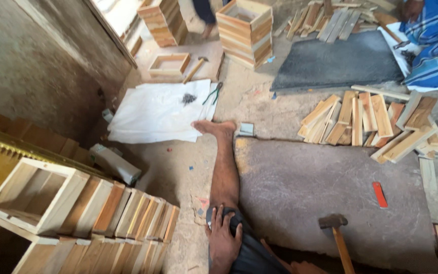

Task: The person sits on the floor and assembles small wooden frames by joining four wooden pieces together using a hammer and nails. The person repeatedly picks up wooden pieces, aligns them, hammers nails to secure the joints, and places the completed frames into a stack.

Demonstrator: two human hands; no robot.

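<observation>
1. The left hand [223, 238] lies flat on the person's own knee, fingers spread, pinching nothing. The right hand is out of view, so its grip cannot be told.
2. The nearest tool is the hammer [336, 237], lying to the right of the left hand on the grey slab [300, 187], near the slab's near edge. Its head points away from the person and its handle runs back toward the bottom edge of the view. It lies on the right-hand side, apart from the left hand.
3. The outstretched leg [224, 167] lies along the slab's left edge, between the left hand and the hammer's side.
4. A red marker [379, 194] lies on the slab beyond the hammer.
5. Loose slats [366, 124] are piled past the slab's far edge.
6. Stacked wooden frames [77, 213] stand left of the knee; a white sheet [158, 111] with pliers [213, 93] lies beyond the foot.
</observation>
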